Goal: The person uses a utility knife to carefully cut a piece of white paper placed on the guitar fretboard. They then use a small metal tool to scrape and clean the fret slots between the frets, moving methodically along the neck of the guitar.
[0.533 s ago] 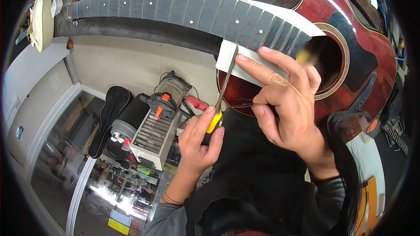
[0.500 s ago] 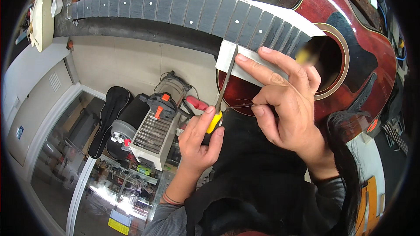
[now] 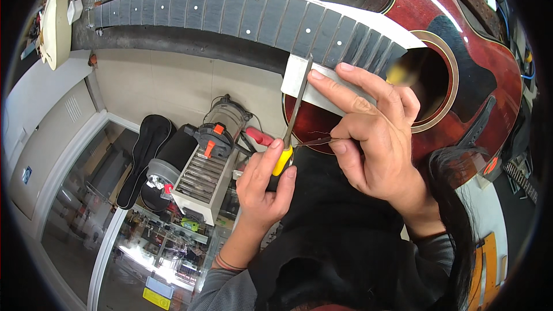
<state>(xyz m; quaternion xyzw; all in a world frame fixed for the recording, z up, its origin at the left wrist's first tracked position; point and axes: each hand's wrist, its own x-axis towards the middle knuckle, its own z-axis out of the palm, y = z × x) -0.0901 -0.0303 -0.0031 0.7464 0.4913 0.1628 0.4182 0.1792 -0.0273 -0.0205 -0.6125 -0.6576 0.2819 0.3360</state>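
Left hand [image 3: 262,187] pinches file [image 3: 283,161] by its yellow-black handle; right hand [image 3: 374,132] pinches a thin dark wire [image 3: 329,140] between thumb and finger, two other fingers extended over white strip [image 3: 295,75]. File points to 1 o'clock, tip at fretboard [image 3: 242,14] edge; can't tell contact. Guitar body [image 3: 314,121] runs 1–3 o'clock. Containers: box [image 3: 222,198] at 8 o'clock, rows of metallic bars inside; glass case [image 3: 108,253] at 7, mixed small goods inside.
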